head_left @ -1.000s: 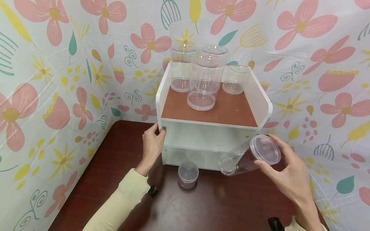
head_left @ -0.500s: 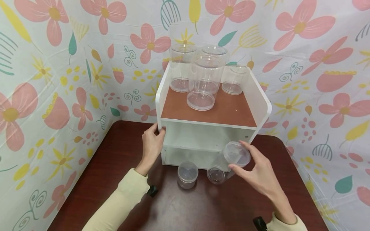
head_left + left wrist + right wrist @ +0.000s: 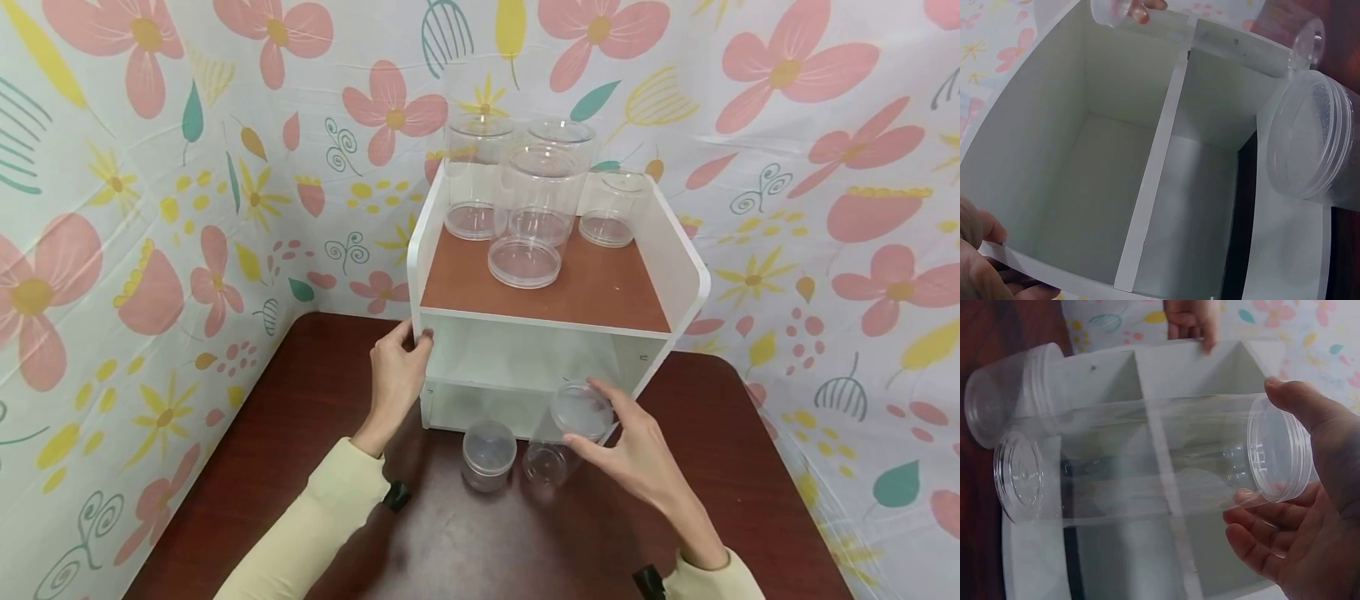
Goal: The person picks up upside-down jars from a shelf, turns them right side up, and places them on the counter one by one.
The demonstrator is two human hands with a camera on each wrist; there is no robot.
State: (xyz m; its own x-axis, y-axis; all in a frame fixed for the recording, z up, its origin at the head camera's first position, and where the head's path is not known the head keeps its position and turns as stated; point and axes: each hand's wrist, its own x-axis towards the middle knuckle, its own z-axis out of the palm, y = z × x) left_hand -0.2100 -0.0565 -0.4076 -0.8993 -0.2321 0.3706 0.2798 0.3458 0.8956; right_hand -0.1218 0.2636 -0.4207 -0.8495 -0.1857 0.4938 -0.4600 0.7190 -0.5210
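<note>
My right hand [image 3: 633, 454] grips a tall clear plastic jar [image 3: 557, 437] by its lid end, thumb on one side and fingers on the other. The jar is close over the table in front of the shelf's right half, its base towards the left. In the right wrist view this jar [image 3: 1141, 462] spans the frame and looks see-through, with nothing in it. Just left of it, a short lidded jar [image 3: 487, 458] stands upright on the table. My left hand [image 3: 397, 371] holds the left front edge of the white shelf unit [image 3: 675, 267].
On the shelf's brown top stand several clear jars, including a tall front jar [image 3: 525, 250] and a shorter one [image 3: 606, 212] at the right. Two bare compartments lie below, split by a white board [image 3: 1154, 169]. A dark red table [image 3: 487, 558] bears the unit; a floral cloth [image 3: 825, 250] hangs behind.
My right hand has moved left and lower with the tall jar, bringing it beside the short jar and turning it more upright. The left hand stays on the shelf edge.
</note>
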